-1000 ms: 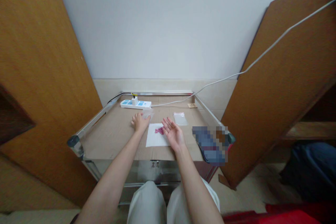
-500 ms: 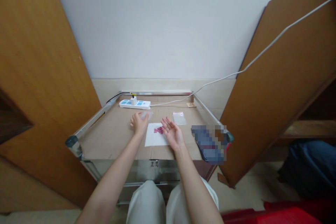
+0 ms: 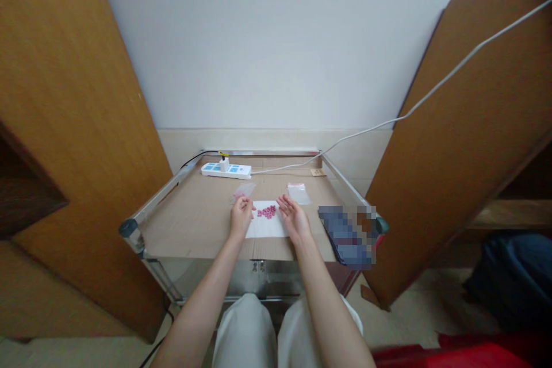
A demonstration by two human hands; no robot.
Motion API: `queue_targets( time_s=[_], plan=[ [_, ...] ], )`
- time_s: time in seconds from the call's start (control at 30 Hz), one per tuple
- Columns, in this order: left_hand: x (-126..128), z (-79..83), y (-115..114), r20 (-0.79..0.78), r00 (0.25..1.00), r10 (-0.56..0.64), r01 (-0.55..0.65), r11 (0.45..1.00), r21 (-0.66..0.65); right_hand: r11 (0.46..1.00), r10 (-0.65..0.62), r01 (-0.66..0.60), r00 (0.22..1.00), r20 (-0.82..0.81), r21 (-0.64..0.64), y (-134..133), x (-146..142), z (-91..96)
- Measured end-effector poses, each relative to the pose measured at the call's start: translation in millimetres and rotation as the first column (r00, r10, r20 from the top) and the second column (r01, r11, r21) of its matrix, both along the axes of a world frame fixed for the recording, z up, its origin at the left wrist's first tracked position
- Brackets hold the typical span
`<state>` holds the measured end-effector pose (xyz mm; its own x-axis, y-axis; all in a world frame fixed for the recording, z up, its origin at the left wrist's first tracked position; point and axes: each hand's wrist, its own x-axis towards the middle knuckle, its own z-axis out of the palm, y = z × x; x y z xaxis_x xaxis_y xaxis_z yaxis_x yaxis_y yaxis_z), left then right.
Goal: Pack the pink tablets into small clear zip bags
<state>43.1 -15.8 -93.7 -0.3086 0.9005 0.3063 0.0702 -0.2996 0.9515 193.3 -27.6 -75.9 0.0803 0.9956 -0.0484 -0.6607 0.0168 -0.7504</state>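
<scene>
Atop the white paper [image 3: 266,228], clustered pink tablets [image 3: 268,212]

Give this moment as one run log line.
left hand: curled, by white paper sheet | right hand: open, by sheet | small pink tablets: clustered on sheet

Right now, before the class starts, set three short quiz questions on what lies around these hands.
1. Which is nearer the small clear plastic bag: the left hand or the right hand?
2. True or false: the pink tablets lie on the white paper sheet.
3. Fill in the missing word, far or near: the white power strip lies along the ___ edge of the cardboard-topped table.

Key: 1 left hand; 2 true; 3 far.
</scene>
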Motion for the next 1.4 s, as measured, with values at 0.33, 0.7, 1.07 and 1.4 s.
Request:
queue_targets(
  time_s=[0.33,0.7,1.07,1.4],
  plan=[
    [-1.3,-0.6,0.2,-0.06,0.998,0.0,-0.002,0.999,-0.036,0.903,-0.35,0.288,0.065,0.935,0.318,21.7,27.9,0.0],
    [-0.5,1.2,0.8,-0.079,0.997,-0.012,0.008,0.999,-0.042,0.929,-0.246,0.267,-0.067,0.967,0.255,38.1,22.3,-1.3],
    [-1.6,-6.0,5.6,-0.081,0.997,-0.001,-0.004,0.999,-0.052,0.952,-0.189,0.182,-0.287,0.939,0.247,42.4,22.2,-5.7],
    [-3.2,-3.5,3.9,-0.088,0.996,0.009,-0.015,0.997,-0.072,0.913,-0.263,0.263,-0.206,0.943,0.312,46.3,27.6,1.4]
  ],
)
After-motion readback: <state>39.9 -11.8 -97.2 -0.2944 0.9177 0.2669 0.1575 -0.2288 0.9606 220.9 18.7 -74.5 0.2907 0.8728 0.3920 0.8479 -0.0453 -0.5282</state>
